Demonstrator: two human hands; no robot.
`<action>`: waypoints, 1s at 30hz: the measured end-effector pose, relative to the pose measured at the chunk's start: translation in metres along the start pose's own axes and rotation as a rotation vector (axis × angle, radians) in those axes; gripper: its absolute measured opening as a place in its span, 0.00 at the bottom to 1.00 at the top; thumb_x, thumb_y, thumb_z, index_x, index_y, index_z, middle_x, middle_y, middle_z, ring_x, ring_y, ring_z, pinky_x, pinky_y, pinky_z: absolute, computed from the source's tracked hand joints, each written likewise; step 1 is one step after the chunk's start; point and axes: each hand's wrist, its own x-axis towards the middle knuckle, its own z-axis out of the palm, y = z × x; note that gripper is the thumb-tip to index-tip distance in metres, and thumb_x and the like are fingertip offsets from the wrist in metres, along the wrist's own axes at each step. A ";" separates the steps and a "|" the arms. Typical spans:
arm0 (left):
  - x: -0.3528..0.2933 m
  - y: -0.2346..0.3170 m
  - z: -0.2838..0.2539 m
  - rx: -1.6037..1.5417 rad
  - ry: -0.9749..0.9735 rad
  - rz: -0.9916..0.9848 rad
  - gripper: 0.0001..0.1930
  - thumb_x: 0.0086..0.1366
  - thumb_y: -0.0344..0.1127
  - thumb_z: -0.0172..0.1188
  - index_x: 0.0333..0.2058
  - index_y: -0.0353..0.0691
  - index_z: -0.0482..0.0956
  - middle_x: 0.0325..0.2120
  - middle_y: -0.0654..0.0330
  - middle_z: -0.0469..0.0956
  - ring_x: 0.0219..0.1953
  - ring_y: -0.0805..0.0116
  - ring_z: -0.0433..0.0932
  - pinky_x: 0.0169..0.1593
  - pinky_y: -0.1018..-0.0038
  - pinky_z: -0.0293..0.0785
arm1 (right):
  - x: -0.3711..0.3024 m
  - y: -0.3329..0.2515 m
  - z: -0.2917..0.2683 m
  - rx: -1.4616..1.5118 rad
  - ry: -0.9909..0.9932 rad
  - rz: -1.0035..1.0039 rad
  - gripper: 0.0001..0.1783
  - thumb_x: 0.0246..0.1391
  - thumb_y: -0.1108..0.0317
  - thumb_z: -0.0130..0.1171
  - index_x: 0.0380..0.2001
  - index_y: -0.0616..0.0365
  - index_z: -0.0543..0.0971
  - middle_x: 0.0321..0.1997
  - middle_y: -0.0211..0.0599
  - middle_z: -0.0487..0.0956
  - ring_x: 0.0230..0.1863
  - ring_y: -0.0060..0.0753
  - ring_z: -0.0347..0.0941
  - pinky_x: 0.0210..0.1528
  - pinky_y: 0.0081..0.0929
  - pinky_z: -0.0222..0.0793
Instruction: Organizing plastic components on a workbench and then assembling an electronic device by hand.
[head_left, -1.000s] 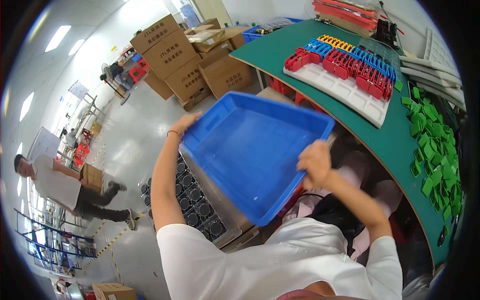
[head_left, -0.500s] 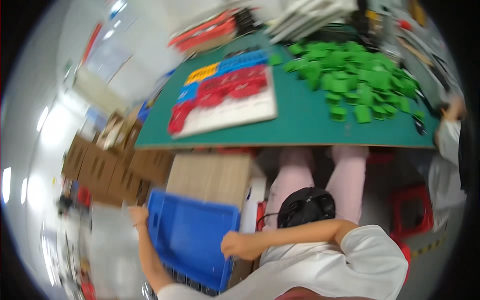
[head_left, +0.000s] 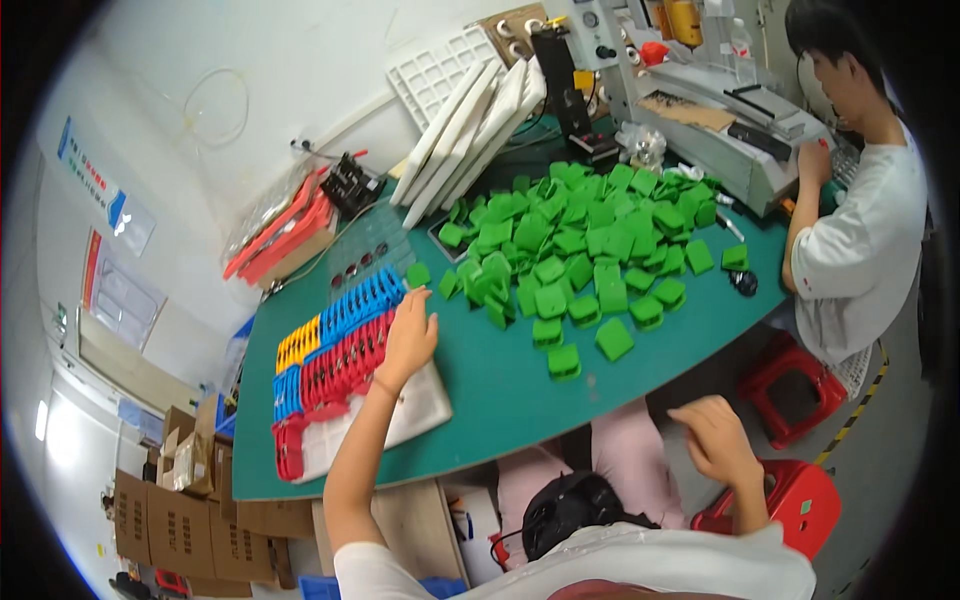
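In the head view, the right hand (head_left: 715,440) is empty, loosely curled, before the green table (head_left: 500,410); the left hand (head_left: 410,335), fingers apart, is over a white tray (head_left: 425,400) of red clips (head_left: 345,368); beyond, green clips (head_left: 600,240) lie heaped.

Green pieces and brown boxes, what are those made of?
The green pieces look like hard plastic, smooth with maybe a slight sheen: even bright color, rounded corners. The brown boxes seem to be cardboard, dull, going by their tan color, flat panels and straight edges.
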 end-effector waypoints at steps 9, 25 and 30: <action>0.204 -0.129 0.169 -0.087 0.017 -0.203 0.28 0.56 0.46 0.49 0.47 0.27 0.62 0.46 0.39 0.64 0.49 0.44 0.63 0.53 0.63 0.59 | -0.045 0.017 -0.023 -0.248 0.343 0.664 0.12 0.36 0.81 0.47 0.31 0.64 0.71 0.27 0.45 0.71 0.31 0.47 0.65 0.35 0.35 0.60; 0.286 -0.074 0.247 -0.840 -0.179 -0.140 0.21 0.62 0.45 0.43 0.44 0.33 0.69 0.43 0.48 0.71 0.47 0.59 0.68 0.50 0.73 0.60 | 0.042 0.033 -0.002 -0.282 0.097 0.560 0.11 0.33 0.81 0.47 0.26 0.62 0.70 0.26 0.44 0.70 0.29 0.47 0.64 0.33 0.35 0.58; 0.279 -0.109 0.193 -0.211 -0.028 -0.219 0.11 0.52 0.37 0.50 0.31 0.43 0.77 0.30 0.51 0.76 0.35 0.52 0.74 0.40 0.64 0.71 | 0.068 0.016 0.003 -0.300 0.073 0.526 0.12 0.33 0.82 0.47 0.27 0.62 0.71 0.26 0.43 0.70 0.29 0.47 0.65 0.33 0.35 0.58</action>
